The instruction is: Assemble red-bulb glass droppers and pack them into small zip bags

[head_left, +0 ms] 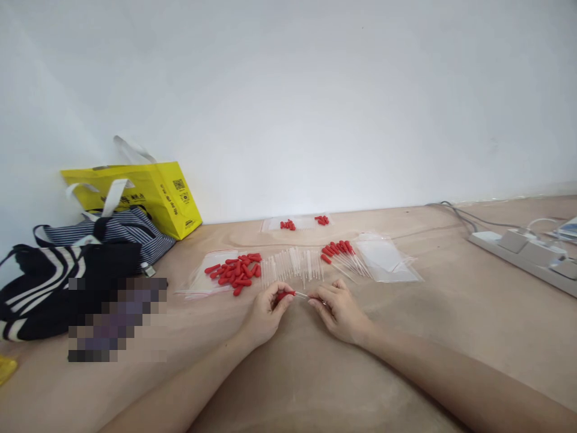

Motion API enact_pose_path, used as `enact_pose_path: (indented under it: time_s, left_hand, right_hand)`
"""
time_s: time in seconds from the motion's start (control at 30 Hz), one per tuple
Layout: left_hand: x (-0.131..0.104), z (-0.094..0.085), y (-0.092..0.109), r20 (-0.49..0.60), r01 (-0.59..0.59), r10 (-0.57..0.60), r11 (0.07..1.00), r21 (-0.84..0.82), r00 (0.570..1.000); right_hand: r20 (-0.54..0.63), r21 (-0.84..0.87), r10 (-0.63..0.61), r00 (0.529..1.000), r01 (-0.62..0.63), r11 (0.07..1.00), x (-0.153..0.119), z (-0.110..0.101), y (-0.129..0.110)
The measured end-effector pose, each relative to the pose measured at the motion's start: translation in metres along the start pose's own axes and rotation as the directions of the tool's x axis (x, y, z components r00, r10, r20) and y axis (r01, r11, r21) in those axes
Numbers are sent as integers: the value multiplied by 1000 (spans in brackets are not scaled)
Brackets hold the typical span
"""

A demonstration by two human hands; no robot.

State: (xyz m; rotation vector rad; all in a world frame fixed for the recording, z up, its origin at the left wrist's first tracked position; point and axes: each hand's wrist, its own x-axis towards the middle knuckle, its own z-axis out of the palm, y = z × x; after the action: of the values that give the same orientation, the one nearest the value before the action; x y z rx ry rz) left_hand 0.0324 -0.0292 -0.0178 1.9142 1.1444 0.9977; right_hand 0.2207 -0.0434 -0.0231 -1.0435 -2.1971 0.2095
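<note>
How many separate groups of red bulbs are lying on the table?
4: a large pile on the left, a fanned group on the right and, farther back, a left cluster and a right cluster. Others may be hidden.

Table (293,379) free nearside — tubes (295,263), red bulbs (235,272) beyond

The left hand (264,316) and right hand (345,313) are bare, as are both forearms (193,373).

So the red dropper bulb (285,295) is lying sideways, pinched in the left hand (265,316) and partly hidden by fingers. A skinny clear pipette tube (302,294), gripped in the right hand (341,311), meets its neck end, pretty much in line; can't tell how deep it's seated tbh.
</note>
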Motion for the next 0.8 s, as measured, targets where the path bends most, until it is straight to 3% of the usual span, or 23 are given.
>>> enact_pose_path:
  time_s: [0.27, 0.53, 0.8]
  left_hand:
    - [-4, 0, 9, -35, -58, 65, 981, 184, 997]
    - [-9, 2, 12, -29, -225, 262, 873, 433, 965]
    - [-8, 6, 14, -19, -286, 332, 837, 466, 943]
  right_hand:
    - [8, -94, -70, 998, 70, 993, 0, -3, 1]
    - [-5, -230, -156, 988, 151, 961, 1, -6, 2]
    - [4, -176, -140, 990, 139, 975, 2, -3, 1]
